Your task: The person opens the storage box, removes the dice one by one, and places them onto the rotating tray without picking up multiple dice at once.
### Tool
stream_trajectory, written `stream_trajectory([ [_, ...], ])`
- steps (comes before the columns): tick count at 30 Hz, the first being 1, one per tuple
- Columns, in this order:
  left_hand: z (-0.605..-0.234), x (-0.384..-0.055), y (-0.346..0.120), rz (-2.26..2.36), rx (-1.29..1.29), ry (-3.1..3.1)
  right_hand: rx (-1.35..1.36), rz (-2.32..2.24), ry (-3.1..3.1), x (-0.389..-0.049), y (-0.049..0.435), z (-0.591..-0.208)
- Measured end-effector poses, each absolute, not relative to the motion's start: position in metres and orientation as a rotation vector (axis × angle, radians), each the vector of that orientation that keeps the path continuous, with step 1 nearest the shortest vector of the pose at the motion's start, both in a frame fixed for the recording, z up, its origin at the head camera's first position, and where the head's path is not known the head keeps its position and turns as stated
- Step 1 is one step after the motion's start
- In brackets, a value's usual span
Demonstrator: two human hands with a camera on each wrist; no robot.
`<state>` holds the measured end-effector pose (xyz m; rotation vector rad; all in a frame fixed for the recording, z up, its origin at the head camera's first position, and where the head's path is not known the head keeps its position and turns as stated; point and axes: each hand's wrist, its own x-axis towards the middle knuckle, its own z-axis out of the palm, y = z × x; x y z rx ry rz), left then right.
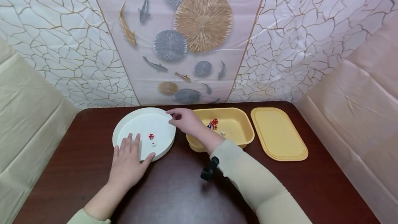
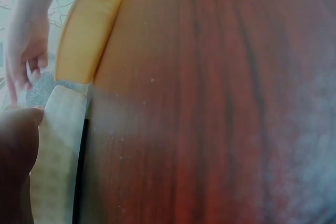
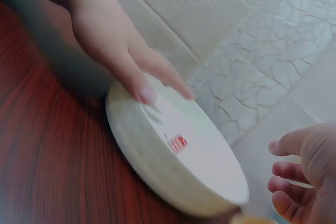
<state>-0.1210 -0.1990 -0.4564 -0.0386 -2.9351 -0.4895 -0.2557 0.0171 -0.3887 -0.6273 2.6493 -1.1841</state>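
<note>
A round white tray (image 1: pixel 140 120) stands on the left of the table, with a red die (image 1: pixel 151 136) and a white die (image 1: pixel 153 144) lying in it. My left hand (image 1: pixel 128 165) rests over its near-left rim, fingers spread; in the right wrist view the thumb lies on the rim. Just beyond the tray's right rim hovers my right hand (image 1: pixel 186 122), thumb and index finger apart, other fingers loosely bent. No held thing shows in it. Below the right forearm, a yellow box (image 1: pixel 240 127) contains several red dice (image 1: pixel 215 121), a blue die (image 1: pixel 209 126) and a white die (image 1: pixel 223 132).
Right of the box lies a flat yellow lid (image 1: pixel 280 134). A patterned cloth (image 1: pixel 202 20) hangs behind the dark wooden table (image 1: pixel 174 196), and pale panels flank both sides. A black strap (image 1: pixel 210 169) sits on the right sleeve.
</note>
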Motion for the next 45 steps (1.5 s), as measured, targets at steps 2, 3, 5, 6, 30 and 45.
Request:
stream_trajectory([
  [2, -0.456, -0.120, -0.200, -0.497, -0.035, -2.934, -0.595, -1.214, 2.643, -0.257, 0.032, -0.389],
  [3, -0.456, -0.120, -0.201, -0.499, -0.033, -2.934, -0.579, -1.209, 2.654, -0.258, 0.040, -0.389],
  [5, -0.457, -0.120, -0.202, -0.504, -0.030, -2.934, -0.547, -1.193, 2.680, -0.259, 0.057, -0.391],
  [6, -0.457, -0.119, -0.202, -0.505, -0.028, -2.933, -0.523, -1.189, 2.690, -0.260, 0.065, -0.392],
  [30, -0.458, -0.118, -0.203, -0.531, -0.031, -2.950, -0.422, -1.111, 2.855, -0.262, 0.190, -0.412],
  [45, -0.457, -0.120, -0.200, -0.516, -0.049, -2.934, -0.614, -0.561, 2.871, -0.260, 0.190, -0.422],
])
